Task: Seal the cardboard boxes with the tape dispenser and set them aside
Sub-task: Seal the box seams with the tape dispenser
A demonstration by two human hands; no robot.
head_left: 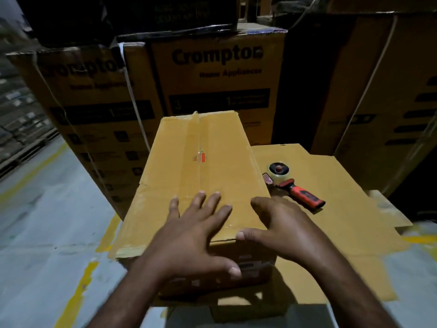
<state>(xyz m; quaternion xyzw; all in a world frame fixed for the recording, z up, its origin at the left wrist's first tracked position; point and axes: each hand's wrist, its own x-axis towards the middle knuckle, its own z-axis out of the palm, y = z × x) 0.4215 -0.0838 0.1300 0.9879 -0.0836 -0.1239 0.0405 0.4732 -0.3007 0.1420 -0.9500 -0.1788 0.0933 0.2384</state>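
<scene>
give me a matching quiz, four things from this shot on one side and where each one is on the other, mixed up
1 left hand
2 right hand
3 red-and-black tape dispenser
4 brown cardboard box

a lying on the flattened brown cardboard sheet
b on the box's near right corner
c beneath both hands
d flat on the box top

Pairs: 1-d, 2-b, 3-a, 4-c

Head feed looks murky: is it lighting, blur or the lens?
Head view: dim overall, upper background nearly black; wide-angle lens bows the stacked cartons at the edges; their print is soft; faint tape sheen on the box near the left hand; tape dispenser is clear.
</scene>
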